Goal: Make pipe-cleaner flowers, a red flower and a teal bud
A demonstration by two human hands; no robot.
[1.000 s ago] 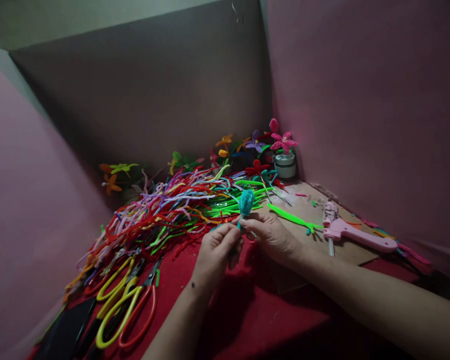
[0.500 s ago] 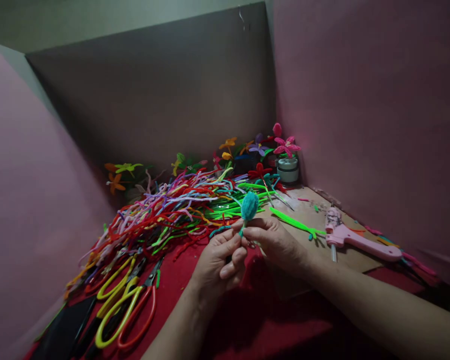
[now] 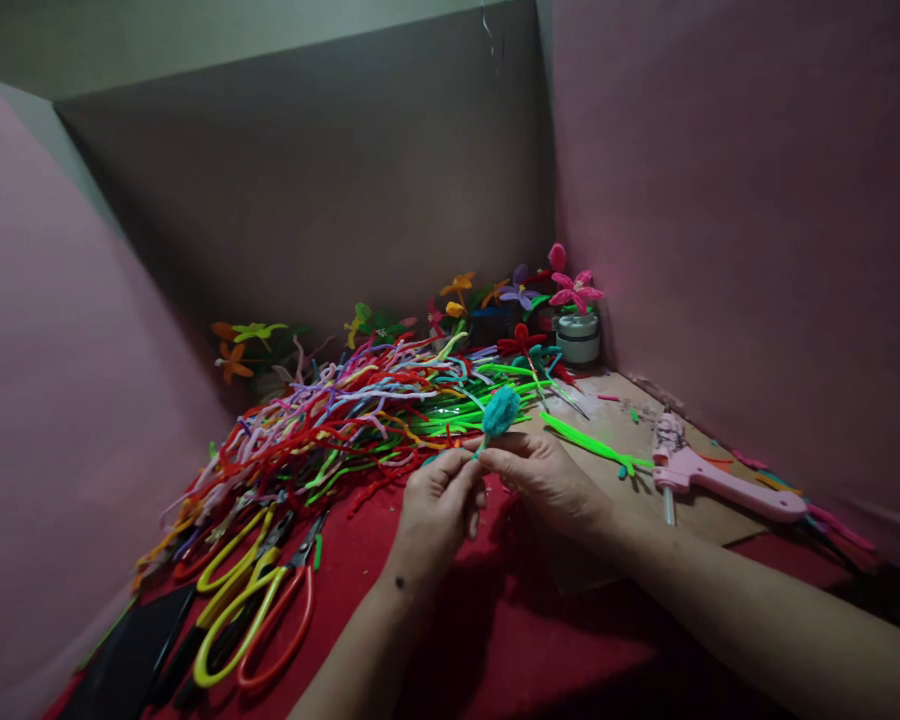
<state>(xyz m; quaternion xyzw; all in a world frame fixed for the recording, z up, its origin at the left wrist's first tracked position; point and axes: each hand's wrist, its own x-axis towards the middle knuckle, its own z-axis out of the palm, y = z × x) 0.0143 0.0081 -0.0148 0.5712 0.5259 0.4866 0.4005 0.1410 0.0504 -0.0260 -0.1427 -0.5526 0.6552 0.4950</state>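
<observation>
A teal pipe-cleaner flower bud stands up between my two hands, tilted a little to the right. My left hand pinches the low end of its short stem between thumb and fingers. My right hand pinches the stem just under the bud, its fingertips close to those of the left. The stem's lower part is mostly hidden by the fingers. Behind the bud lie bright green pipe cleaners, part of a large multicoloured heap.
Scissors with yellow and red handles lie at the left beside a dark flat object. A pink glue gun rests on the cardboard at the right. Finished flowers and a small pale pot stand along the back.
My left hand has turned, its back now facing up more and its fingers more tucked in. The bud leans further to the right. The right hand has barely moved.
</observation>
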